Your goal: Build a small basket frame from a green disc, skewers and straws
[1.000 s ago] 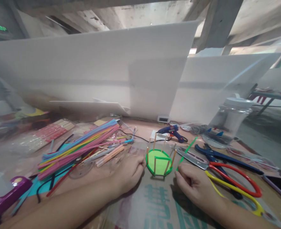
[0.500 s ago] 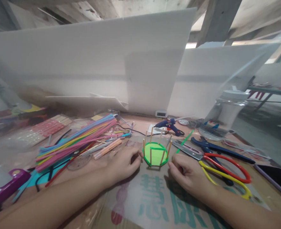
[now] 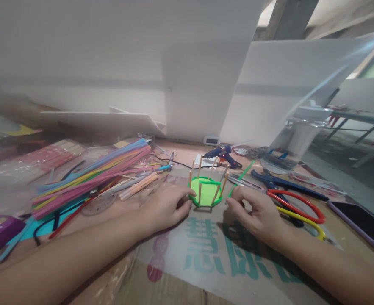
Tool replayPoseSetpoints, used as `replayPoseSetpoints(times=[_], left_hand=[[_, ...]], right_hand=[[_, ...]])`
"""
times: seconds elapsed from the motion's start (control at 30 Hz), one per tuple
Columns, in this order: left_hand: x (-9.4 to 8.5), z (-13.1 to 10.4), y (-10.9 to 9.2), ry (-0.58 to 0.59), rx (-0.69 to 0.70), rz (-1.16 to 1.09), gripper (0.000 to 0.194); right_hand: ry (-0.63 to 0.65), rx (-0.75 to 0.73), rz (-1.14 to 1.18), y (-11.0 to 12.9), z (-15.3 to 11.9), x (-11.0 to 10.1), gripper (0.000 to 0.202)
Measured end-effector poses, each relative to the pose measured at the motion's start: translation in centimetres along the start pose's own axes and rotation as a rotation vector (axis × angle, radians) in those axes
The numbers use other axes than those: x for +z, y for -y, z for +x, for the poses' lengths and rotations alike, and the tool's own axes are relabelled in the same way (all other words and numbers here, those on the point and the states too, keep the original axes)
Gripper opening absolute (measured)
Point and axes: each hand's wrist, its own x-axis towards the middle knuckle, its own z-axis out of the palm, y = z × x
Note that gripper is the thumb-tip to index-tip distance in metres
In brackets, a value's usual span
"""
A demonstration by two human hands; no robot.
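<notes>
Where the printed cardboard sheet [image 3: 212,258] covers the near tabletop, we see a small green disc frame [image 3: 206,191] with thin wooden sticks rising from its rim, standing in the middle between both hands. The left hand [image 3: 164,207] lies on the cardboard with its fingers [image 3: 184,195] curled loosely, the tips touching the frame's left edge. The right hand [image 3: 256,214] hovers just right of the frame, thumb and forefinger pinched close together; whether they grip anything we cannot tell. Far right, a clear jar [image 3: 288,144] with a white lid stands on the tabletop, its contents too blurred to make out. Left of the frame lies a bundle of coloured straws [image 3: 94,176]; behind the frame rests a blue glue gun [image 3: 221,155]; right of it lie scissors [image 3: 297,205] with red and yellow handles. White foam boards [image 3: 187,84] lean up behind the tabletop.
</notes>
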Motion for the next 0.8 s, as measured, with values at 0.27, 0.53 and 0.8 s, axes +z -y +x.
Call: replayPoseSetpoints(times=[0.27,0.53,0.8], left_hand=[[-0.1,0.3,-0.7,0.138,-0.128,-0.114,0.031],[0.3,0.5,-0.6,0.146,-0.035,-0.054,0.027],[0.1,0.7,-0.7,0.149,-0.01,-0.022,0.027]], right_hand=[[-0.06,-0.026,-0.118,1.1,1.7,-2.0,0.037],[0.061,-0.128,-0.146,0.5,1.4,-2.0,0.036],[0.116,-0.126,-0.17,0.8,1.4,-1.8,0.043]])
